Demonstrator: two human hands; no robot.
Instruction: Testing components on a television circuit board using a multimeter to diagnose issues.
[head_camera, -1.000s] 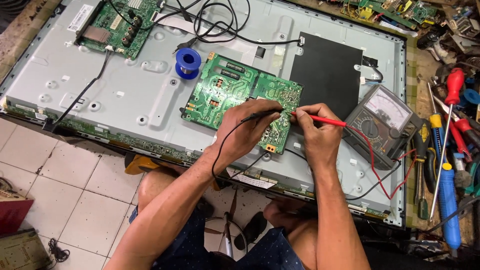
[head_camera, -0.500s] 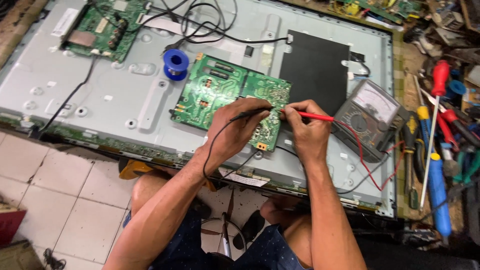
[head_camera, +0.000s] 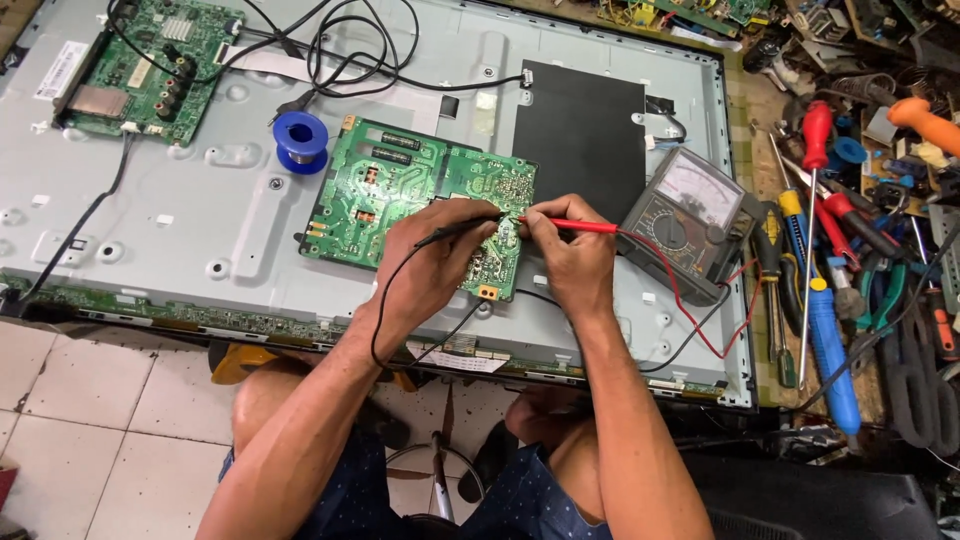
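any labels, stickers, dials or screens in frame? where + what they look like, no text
White rectangular sticker: far left on the grey metal back panel, beside the upper-left circuit board.
White label strip: panel's near edge, below the left hand.
Analog multimeter dial: right of the right hand, pale scale face in a grey case, black selector below.
No lit screens or packages.

Green circuit board, red probe, blue spool

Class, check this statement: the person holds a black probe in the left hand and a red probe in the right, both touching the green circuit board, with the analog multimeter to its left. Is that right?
One detail is wrong. In the head view, the analog multimeter lies to the right of the green circuit board, not its left. The left hand does hold the black probe and the right hand the red probe.
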